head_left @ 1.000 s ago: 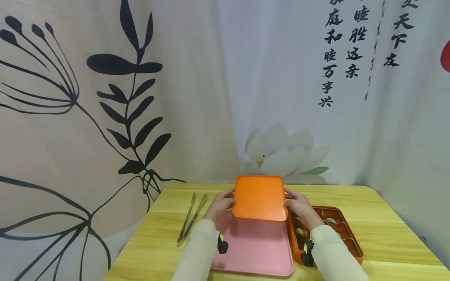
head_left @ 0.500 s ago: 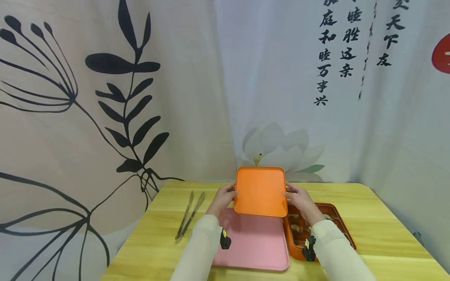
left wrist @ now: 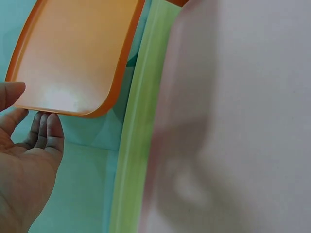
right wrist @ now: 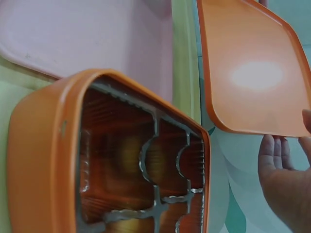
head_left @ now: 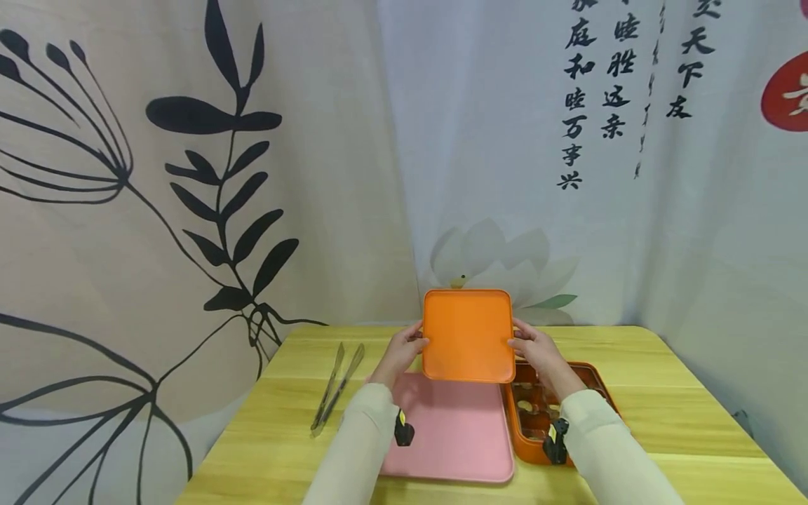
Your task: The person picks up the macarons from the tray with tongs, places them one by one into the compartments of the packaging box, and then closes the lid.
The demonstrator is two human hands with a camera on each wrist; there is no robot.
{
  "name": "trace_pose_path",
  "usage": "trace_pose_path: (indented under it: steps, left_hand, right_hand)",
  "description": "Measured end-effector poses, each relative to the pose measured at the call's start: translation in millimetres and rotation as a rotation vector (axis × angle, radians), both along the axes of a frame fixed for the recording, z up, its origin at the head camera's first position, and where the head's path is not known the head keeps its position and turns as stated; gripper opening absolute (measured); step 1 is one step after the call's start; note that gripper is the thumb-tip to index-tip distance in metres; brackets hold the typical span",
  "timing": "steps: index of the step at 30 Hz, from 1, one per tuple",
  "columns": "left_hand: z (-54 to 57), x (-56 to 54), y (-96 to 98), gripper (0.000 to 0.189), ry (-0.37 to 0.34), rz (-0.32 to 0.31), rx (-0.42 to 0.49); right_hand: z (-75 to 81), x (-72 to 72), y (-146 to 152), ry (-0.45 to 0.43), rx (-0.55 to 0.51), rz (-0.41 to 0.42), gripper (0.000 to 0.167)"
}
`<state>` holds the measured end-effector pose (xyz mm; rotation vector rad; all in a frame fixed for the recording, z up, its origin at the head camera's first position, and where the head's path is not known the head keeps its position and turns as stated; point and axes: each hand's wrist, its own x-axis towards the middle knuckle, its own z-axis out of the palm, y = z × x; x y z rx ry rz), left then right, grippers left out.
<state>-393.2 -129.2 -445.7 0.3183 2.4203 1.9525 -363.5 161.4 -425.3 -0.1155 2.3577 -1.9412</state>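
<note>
An orange lid (head_left: 468,337), square with a shallow rim, is held up over the far part of the pink tray (head_left: 448,438), its inner face towards me. My left hand (head_left: 398,356) pinches its left edge, thumb on the face and fingers behind. On the opposite edge, my right hand (head_left: 539,356) grips the same way, as the right wrist view also shows. Below my right forearm stands an uncovered orange box (right wrist: 34,160). A clear plastic divider (right wrist: 158,211) splits its inside into compartments, with a few blurred yellowish pieces in them.
Metal tongs (head_left: 341,389) lie on the wooden table (head_left: 271,435), left of the pink tray. The box stands against the tray's right side. A printed curtain (head_left: 353,175) hangs just behind the table's far edge.
Both hands have raised the orange lid and tipped it more upright. The view has swung slightly right; tongs, tray and box keep their places.
</note>
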Motion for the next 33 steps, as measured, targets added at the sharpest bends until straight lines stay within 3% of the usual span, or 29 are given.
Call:
trace_pose_path:
  steps: [10, 16, 33]
  left_hand:
    - [3.5, 1.7, 1.2, 0.06, 0.025, -0.011, -0.048]
    - [9.0, 3.4, 2.2, 0.064, -0.005, -0.021, -0.033]
    - [17.6, 8.9, 7.5, 0.062, -0.042, -0.063, 0.016]
  right_hand:
    - [4.4, 2.2, 1.2, 0.015, -0.024, 0.022, 0.063]
    - [7.0, 2.2, 5.7, 0.023, -0.044, 0.057, 0.066]
    - [18.6, 11.3, 23.1, 0.087, 0.115, 0.132, 0.082]
